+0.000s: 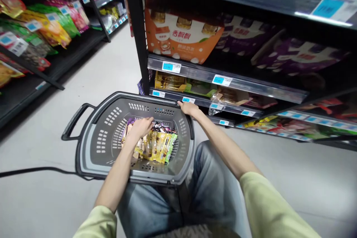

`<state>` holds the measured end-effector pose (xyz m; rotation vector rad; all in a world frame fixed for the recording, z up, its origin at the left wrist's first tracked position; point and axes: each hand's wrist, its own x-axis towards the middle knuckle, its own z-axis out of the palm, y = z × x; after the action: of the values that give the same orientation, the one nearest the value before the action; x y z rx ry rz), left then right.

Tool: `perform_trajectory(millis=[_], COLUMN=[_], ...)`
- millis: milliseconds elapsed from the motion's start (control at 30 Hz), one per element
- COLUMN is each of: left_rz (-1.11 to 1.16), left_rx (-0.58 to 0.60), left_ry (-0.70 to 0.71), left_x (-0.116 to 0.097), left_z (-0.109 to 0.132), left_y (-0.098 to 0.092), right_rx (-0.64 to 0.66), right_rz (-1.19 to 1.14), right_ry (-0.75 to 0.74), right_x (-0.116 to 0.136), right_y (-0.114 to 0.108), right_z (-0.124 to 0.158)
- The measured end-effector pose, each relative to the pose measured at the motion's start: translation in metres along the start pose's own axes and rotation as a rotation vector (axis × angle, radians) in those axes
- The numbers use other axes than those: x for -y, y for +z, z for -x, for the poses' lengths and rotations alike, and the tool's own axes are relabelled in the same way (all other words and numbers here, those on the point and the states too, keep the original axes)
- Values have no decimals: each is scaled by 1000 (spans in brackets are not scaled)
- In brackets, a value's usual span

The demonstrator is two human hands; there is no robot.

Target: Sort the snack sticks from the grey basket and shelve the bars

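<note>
A grey plastic shopping basket (106,134) rests on the floor in front of my knees, its black handle sticking out to the left. Inside lie several small snack packets (156,145), yellow, brown, purple and green. My left hand (141,127) reaches down into the basket and rests on the packets; whether it grips one I cannot see. My right hand (189,108) lies on the far rim of the basket, fingers curled over its edge, close to the lowest shelves.
A dark shelf unit (223,81) stands right ahead with orange and purple drink boxes above and small packets below, blue price tags on the edges. Another rack of snack bags (41,33) lines the left. A black cable (36,171) runs across the grey floor.
</note>
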<state>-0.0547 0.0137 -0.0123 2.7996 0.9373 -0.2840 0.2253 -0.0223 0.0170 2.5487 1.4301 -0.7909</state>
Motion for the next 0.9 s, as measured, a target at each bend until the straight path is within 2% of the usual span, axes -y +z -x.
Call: perform_trajectory(millis=[100,233,300,400,533,667,900], left_rz=[13,24,18,-4,-51,-44,76], left_rx=[-25,-49,-52,-50,-27,-26,-110], left_ry=[8,-30,-52,-88,-144,-161,-171], left_x=[5,15,20,25,29,36,52], left_z=[0,0,0,0,0,2,-1], left_y=[1,2,1,-2,-5,-3,5], right_rx=[-50,-249,-361,-468,-480,-488,-526], right_rz=[-19,17,37,61,100,121,27], right_ry=[54,55,3,-179,-363,-368,-404], right_x=[3,6,6,2,-4,-6,-3], right_y=[9,28,38,45,49,55,59], right_z=[7,24,31,38,35,30,32])
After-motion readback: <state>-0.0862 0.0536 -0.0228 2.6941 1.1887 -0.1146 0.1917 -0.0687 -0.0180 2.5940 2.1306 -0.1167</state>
